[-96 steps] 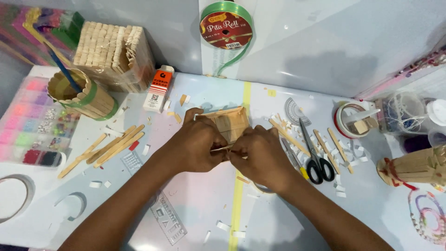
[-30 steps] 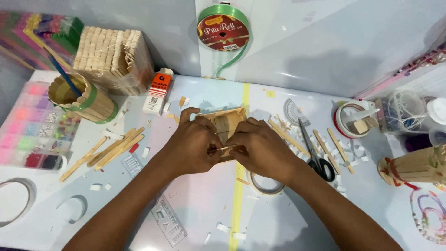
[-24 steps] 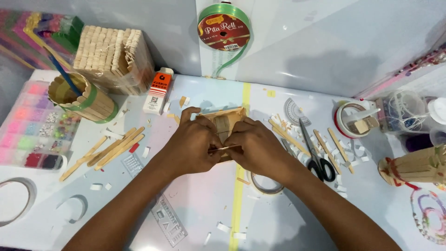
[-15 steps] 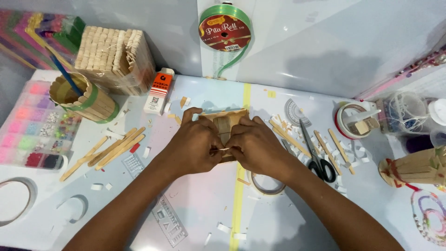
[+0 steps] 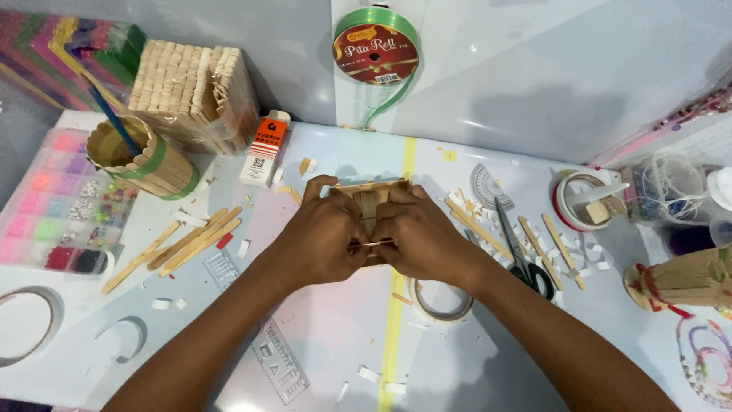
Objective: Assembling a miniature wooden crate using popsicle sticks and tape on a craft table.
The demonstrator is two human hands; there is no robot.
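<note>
Both of your hands meet at the middle of the bench (image 5: 335, 343), closed around a small box of wooden sticks (image 5: 371, 200). Your left hand (image 5: 324, 240) grips its left side, your right hand (image 5: 415, 236) grips its right side, and between the fingertips you pinch one thin stick (image 5: 371, 243) lying level across the front of the box. I judge that you are fitting this stick onto the frame. The next move calls for steady pressure and a straight line with the front edge. Near your left hand lie loose flat sticks (image 5: 179, 244) and an orange glue bottle (image 5: 265, 149); scissors (image 5: 520, 259) and a tape roll (image 5: 440, 299) lie near your right hand.
</note>
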